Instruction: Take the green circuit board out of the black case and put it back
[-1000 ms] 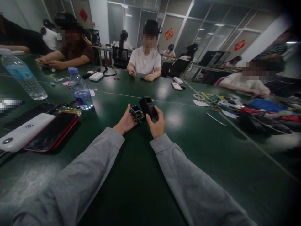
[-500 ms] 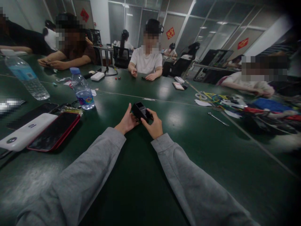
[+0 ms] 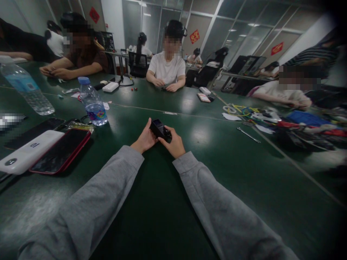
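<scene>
A small black box-shaped device (image 3: 158, 127) is held between my two hands above the green table. Its upper face carries what looks like a little dark screen and a row of small buttons, and a round knob-like part shows at its right end. My left hand (image 3: 145, 139) cradles the device from the left and below, thumb raised along its side. On the right end, my right hand (image 3: 175, 143) is closed, with its thumb at the near edge and its fingers over the top. The fingertips beneath the device are hidden.
Left of my arms lie a phone with a red case (image 3: 61, 151), a white power bank (image 3: 32, 151) and two water bottles, one blue-capped (image 3: 94, 108). A wrench (image 3: 248, 135) and tangled cables (image 3: 244, 111) lie to the right. Several people sit around the table (image 3: 227, 169).
The device has tilted slightly in my hands, and my right fingers now lie further over its right end. The person opposite has brought their hands closer together.
</scene>
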`<state>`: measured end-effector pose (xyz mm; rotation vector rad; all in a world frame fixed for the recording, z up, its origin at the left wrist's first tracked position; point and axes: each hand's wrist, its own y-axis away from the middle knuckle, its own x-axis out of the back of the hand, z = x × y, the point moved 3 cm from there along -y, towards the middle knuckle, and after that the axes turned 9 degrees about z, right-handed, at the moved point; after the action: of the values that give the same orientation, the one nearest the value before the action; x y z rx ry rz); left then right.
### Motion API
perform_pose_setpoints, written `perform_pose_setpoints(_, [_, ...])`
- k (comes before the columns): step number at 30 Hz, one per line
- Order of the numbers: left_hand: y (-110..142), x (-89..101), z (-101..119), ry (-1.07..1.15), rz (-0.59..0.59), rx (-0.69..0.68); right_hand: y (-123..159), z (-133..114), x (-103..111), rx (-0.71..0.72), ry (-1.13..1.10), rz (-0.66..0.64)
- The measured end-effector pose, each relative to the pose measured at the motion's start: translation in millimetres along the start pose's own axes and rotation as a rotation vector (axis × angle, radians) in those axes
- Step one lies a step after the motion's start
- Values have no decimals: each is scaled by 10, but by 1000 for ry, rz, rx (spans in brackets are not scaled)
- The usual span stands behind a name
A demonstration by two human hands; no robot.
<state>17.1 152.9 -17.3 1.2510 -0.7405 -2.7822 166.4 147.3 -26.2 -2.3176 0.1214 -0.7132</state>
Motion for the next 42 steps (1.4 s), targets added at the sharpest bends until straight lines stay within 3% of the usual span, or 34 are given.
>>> perform_pose_setpoints(15, [-88,42,-27,-50,33,-106,39,-95,-6,112,102,-12])
perform_pose_setpoints(23, [-154,63,-58,-108,-50,-139,55,-119,19,156,116,25])
perform_pose_setpoints(42, [-148,71,-60,-90,25,-122,45,-107,14,159,120,16])
